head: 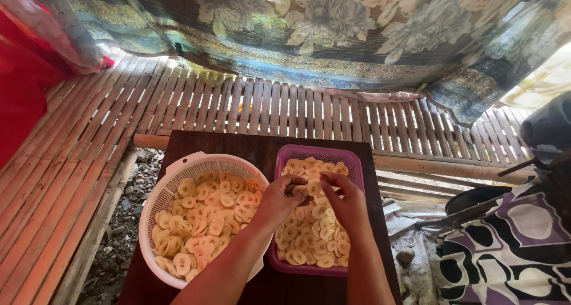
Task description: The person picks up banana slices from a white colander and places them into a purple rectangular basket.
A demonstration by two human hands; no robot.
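Over purple tray (pixel 351 162), your left hand (pixel 279 199) and right hand (pixel 345 203) meet, fingers curled, pinching banana slice (pixel 313 188). Slice light, thin, likely slippery, breakable: grip edges gently. White colander (pixel 172 177) of slices left of tray.

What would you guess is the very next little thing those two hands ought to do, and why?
Probably pull apart the banana slices pinched between the left hand and right hand, since both meet over the purple basket, beside the white colander.
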